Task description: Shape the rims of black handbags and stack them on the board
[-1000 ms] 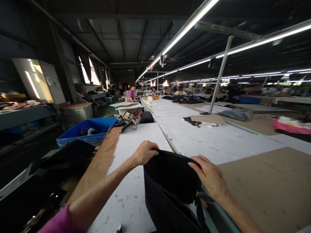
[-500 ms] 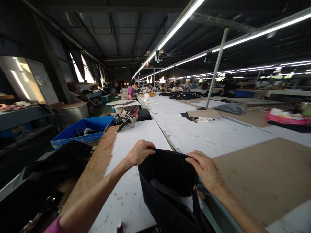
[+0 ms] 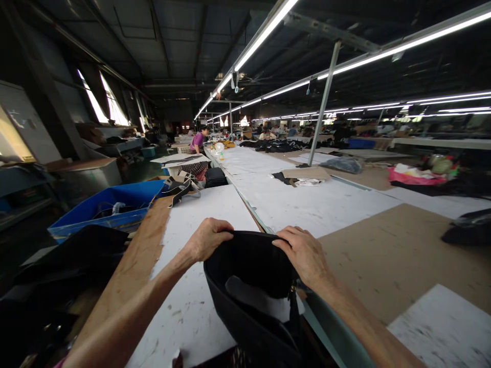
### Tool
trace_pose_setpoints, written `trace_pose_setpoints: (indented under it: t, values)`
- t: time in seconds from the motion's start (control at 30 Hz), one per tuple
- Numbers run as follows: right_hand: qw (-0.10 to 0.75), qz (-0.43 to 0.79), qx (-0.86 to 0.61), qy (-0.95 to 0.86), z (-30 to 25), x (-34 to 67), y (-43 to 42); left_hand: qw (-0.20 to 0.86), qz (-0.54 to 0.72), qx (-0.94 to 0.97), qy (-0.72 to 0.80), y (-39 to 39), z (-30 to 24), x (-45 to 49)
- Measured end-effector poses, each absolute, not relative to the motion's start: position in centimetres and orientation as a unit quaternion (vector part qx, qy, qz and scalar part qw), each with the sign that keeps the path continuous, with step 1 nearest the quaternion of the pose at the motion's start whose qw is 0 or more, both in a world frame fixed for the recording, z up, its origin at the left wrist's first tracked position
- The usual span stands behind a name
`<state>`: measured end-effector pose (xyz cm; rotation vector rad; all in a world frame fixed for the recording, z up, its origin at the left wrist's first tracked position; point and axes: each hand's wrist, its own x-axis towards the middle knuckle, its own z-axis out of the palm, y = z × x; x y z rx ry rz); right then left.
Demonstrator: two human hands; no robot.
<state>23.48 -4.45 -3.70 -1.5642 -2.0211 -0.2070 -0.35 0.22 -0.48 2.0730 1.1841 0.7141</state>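
Observation:
A black bag (image 3: pixel 249 266) stands open on the white-papered worktable (image 3: pixel 199 214) right in front of me. My left hand (image 3: pixel 205 241) grips the far left edge of the bag's mouth, fingers curled over the rim. On the far right edge of the mouth, my right hand (image 3: pixel 303 254) is closed over the rim. A pale sheet (image 3: pixel 257 302) shows inside the bag. A dark strap (image 3: pixel 294 322) with a small metal fitting hangs down below my right hand.
A blue bin (image 3: pixel 111 204) stands left of the table, with dark bags (image 3: pixel 69 266) piled nearer. Loose straps (image 3: pixel 180 188) lie at the table's far end. Brown board (image 3: pixel 391 245) covers the table to my right. A person in purple (image 3: pixel 198 141) works far off.
The view has swung to the right, so everything sits further left in the picture. Both hands keep their hold on the bag's mouth, which is open wider, showing more of the pale sheet.

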Motion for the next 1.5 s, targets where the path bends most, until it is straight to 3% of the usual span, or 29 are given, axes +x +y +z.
trace_pose_setpoints:
  t: [0.2, 0.47, 0.73, 1.1, 1.33, 1.5]
  values:
    - [0.208, -0.011, -0.608, -0.766, -1.7, 20.6, -3.6, 0.324, 0.276, 0.785, 0.451, 0.0, -0.6, -0.4]
    - [0.191, 0.082, -0.590, -0.780, -0.5, 19.0, -2.4, 0.343, 0.281, 0.779, 0.442, -0.2, -0.7, -0.8]
    - [0.189, -0.028, -0.600, -0.777, -1.4, 18.4, -3.0, 0.321, 0.295, 0.782, 0.445, -0.3, -0.8, -0.9]
    - [0.144, -0.044, -0.544, -0.825, -0.9, 15.6, -1.6, 0.312, 0.294, 0.792, 0.435, 0.0, -1.1, -0.5]
    - [0.104, -0.027, -0.584, -0.805, -0.5, 19.3, -2.8, 0.321, 0.299, 0.779, 0.448, 0.6, -1.3, -0.9]
    - [0.156, -0.050, -0.599, -0.784, -1.3, 23.9, -4.8, 0.335, 0.304, 0.768, 0.453, 0.8, -1.2, -1.0]
